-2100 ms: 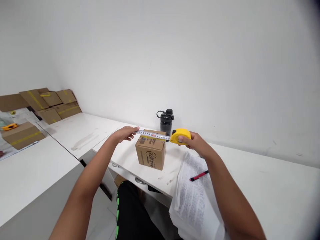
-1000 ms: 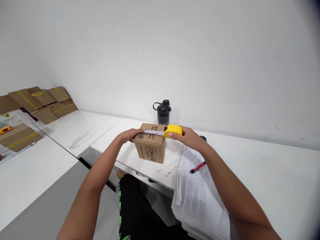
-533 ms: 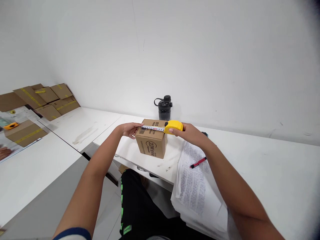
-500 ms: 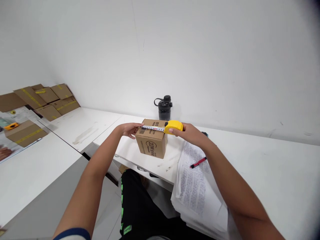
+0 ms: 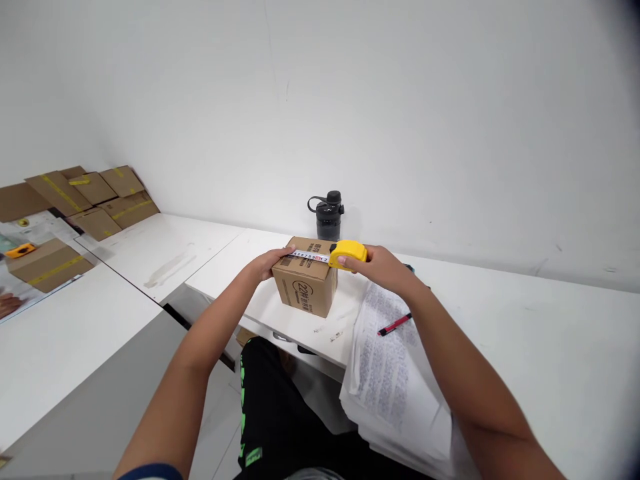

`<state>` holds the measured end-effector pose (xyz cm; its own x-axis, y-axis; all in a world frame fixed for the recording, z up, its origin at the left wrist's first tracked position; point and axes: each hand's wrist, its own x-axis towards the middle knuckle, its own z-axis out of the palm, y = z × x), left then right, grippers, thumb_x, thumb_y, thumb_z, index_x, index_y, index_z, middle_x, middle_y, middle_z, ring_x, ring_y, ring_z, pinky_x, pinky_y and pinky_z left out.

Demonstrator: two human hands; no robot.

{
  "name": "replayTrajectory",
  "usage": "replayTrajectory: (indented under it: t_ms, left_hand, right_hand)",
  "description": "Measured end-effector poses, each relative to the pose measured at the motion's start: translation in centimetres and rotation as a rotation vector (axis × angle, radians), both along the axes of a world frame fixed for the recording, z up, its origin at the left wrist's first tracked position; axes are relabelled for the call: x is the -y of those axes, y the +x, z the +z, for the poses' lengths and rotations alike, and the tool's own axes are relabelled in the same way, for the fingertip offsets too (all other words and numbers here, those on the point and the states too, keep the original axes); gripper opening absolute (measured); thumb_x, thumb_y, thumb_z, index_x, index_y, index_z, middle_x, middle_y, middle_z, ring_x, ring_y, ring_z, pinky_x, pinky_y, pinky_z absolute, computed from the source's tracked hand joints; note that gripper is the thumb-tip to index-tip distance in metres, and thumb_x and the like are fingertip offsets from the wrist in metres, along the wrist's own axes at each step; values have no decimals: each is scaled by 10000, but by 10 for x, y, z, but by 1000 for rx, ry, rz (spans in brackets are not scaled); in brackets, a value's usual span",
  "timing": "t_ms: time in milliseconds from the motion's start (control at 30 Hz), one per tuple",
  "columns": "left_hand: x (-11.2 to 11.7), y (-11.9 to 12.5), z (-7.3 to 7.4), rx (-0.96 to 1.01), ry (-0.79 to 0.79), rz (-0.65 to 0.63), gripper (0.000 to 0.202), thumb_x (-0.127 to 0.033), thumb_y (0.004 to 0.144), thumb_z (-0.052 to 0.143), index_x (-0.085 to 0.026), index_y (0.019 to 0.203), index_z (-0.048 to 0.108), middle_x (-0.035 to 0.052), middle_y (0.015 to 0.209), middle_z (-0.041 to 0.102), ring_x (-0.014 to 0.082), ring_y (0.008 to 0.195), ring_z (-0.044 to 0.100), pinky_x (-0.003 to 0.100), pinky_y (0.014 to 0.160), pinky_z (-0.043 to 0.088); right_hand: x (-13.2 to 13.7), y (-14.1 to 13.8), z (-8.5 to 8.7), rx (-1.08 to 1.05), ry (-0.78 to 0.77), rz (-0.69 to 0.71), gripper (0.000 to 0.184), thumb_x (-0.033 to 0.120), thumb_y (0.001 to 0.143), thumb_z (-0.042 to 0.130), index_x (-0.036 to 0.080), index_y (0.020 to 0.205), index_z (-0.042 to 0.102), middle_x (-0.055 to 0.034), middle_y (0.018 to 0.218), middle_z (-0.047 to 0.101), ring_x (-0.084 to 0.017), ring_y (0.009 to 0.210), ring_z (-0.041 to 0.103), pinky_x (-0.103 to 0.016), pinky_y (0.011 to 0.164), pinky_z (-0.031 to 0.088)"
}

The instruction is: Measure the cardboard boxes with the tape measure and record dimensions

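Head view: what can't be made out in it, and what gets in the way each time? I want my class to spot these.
In the head view:
- Tip of the tape: covered by the left hand.
- Lower part of the bottle: behind the box.
- Far end of the pen: behind the right forearm.
- Writing on the papers: too small to read.
- Far-left cardboard: cut off by the left edge.

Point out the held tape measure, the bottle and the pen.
Tape measure (image 5: 351, 250): head view, on its yellow case.
Bottle (image 5: 329, 217): head view, on its dark body.
Pen (image 5: 395, 325): head view, on its red barrel.
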<state>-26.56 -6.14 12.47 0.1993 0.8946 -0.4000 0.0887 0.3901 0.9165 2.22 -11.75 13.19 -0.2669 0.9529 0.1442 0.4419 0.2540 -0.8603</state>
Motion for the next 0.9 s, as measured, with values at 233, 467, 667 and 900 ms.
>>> replayTrajectory:
  t_ms: [233, 467, 667, 900]
  left_hand:
    - [5, -9, -6, -404, 393, 299, 519, -629, 662, 772, -183, 678, 507, 56, 771, 679, 205, 770, 638, 320, 688, 490]
    - [-15, -26, 56, -166, 433, 179, 456, -572, 707, 764, -152, 801, 617, 66, 897, 641, 177, 889, 593, 351, 813, 501]
    - [-54, 22, 75, -362, 640, -118, 310, -453, 894, 588, -164, 783, 595, 51, 880, 640, 145, 859, 565, 303, 850, 457]
    - [-55, 32, 37, -652, 548, -204, 326, -492, 749, 720, -190, 681, 618, 42, 671, 629, 211, 684, 574, 311, 669, 439]
  right_hand:
    - [19, -9, 9, 7, 152, -88, 801, 620, 705, 747, 286, 1407, 554, -74, 1371, 614, -285, 1119, 608, -458, 954, 473]
    - [82, -11, 39, -1, 161, -178, 951, 578, 672, 787, 273, 1497, 427, -37, 781, 701, -208, 601, 600, -407, 638, 512]
    - [134, -94, 20, 227, 159, -239, 984, 717, 719, 655, 293, 1541, 321, -30, 680, 658, -273, 614, 630, -419, 639, 493]
    - [91, -134, 6, 238, 45, -256, 969, 850, 737, 486, 205, 1452, 378, -142, 996, 706, -364, 903, 678, -449, 749, 493]
